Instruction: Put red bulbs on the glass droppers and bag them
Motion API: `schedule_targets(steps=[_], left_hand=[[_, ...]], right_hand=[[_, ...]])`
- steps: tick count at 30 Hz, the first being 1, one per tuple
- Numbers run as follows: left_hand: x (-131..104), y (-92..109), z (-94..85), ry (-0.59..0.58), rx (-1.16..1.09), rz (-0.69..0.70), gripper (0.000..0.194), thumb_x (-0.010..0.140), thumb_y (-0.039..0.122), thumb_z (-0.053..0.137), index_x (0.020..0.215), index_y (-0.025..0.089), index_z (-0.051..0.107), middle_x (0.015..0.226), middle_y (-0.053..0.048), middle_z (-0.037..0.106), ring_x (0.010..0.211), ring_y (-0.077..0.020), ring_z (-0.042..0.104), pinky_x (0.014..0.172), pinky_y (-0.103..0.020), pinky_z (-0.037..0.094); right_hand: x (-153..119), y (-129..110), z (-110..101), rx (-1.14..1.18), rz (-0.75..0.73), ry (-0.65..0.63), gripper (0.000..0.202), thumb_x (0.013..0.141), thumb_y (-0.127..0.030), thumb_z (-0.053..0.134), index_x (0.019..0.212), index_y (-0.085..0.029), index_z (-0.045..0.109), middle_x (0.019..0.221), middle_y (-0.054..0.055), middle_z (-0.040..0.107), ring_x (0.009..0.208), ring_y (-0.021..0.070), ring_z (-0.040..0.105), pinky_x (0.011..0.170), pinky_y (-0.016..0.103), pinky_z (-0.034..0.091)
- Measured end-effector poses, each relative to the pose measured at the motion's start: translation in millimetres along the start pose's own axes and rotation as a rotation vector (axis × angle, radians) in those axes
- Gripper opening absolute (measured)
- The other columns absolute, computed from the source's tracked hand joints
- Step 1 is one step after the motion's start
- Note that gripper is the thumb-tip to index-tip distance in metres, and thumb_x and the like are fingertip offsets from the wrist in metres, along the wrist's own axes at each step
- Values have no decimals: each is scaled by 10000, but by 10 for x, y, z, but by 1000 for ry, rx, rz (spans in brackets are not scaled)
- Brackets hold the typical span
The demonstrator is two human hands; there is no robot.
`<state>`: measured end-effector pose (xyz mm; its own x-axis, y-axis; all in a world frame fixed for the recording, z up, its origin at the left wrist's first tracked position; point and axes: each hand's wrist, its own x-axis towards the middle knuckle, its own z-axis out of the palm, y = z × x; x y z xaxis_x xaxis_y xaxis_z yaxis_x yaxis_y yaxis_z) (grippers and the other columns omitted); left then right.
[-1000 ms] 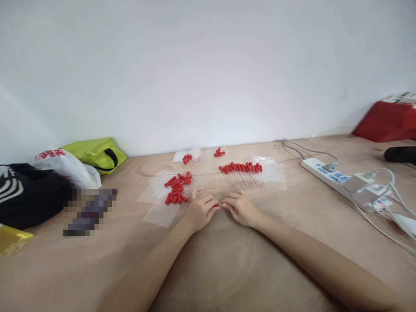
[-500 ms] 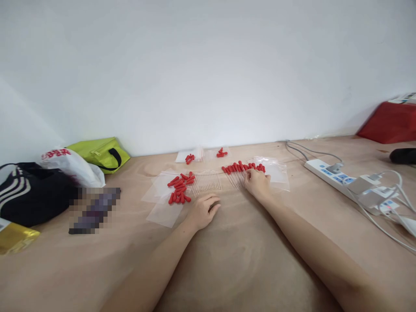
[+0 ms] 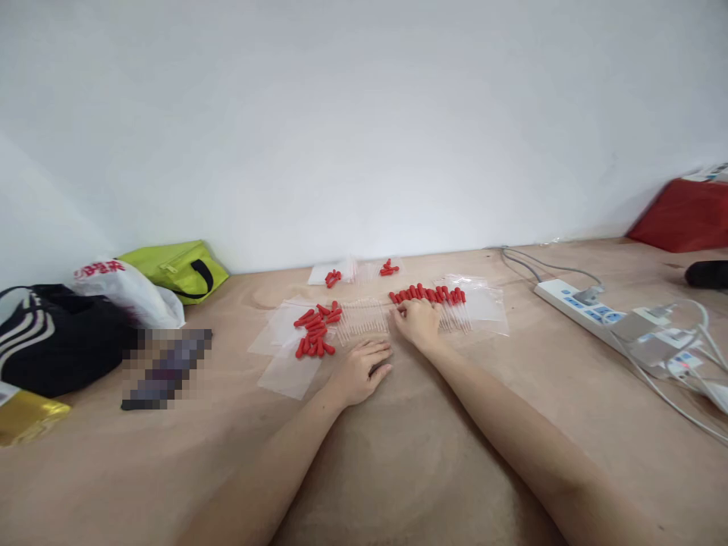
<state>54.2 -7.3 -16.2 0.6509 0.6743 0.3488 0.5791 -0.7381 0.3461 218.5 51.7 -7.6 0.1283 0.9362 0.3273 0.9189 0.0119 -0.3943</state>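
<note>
My left hand (image 3: pixel 359 371) lies on the table with its fingers stretched out and thumb apart, holding nothing. Just beyond it is a row of thin clear tubes (image 3: pixel 364 315). My right hand (image 3: pixel 419 322) is over the left part of a row of droppers with red rubber bulbs (image 3: pixel 421 292), its fingers curled together at the bulbs' lower ends. Whatever its fingertips grip is hidden. Loose red rubber bulbs (image 3: pixel 315 324) lie in a pile on clear plastic bags (image 3: pixel 293 375) left of the tubes.
Small bags with a few red bulbs (image 3: pixel 333 278) lie near the wall. A white power strip (image 3: pixel 580 303) with chargers and cables is at the right, a red bag (image 3: pixel 682 216) behind it. Green (image 3: pixel 171 265), white (image 3: pixel 125 292) and black bags (image 3: pixel 62 334) stand at the left.
My right hand has moved left along the droppers, uncovering those on the right side of the row. My left hand has shifted slightly right, with fingers straighter.
</note>
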Motion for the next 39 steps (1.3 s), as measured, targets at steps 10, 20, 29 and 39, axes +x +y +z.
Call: schedule_targets(steps=[10,20,29,39], left_hand=[[-17,-28,-1,37,16,-30,262,826,228,479,1033,153,622,1056,-71,644,1036,-197,559,940,-381,419],[-34,-17,-3,96,66,-46,216,806,222,497,957,187,647,1001,-55,651,967,-196,570,868,-361,446],[9,-437,-462,356,543,-576,356,817,390,471,1120,233,575,1228,-121,489,1145,-299,411,955,-513,266],[60,-1108,-546,64,186,-605,409,883,395,308,1191,241,528,1299,-47,449,1203,-206,401,1010,-342,294]], right_hand=[[15,-282,117,-116,86,-133,353,782,-325,413,815,-94,679,854,168,657,849,252,563,792,397,276],[-100,-225,-70,-208,2,-199,329,773,-312,424,800,-98,673,830,169,655,816,249,568,806,406,254],[-543,113,-201,-208,-191,-93,288,773,-311,409,730,-136,633,807,104,650,818,232,522,745,374,232],[-627,225,-240,-160,-212,-63,253,769,-311,416,660,-165,592,743,58,642,779,201,515,708,344,204]])
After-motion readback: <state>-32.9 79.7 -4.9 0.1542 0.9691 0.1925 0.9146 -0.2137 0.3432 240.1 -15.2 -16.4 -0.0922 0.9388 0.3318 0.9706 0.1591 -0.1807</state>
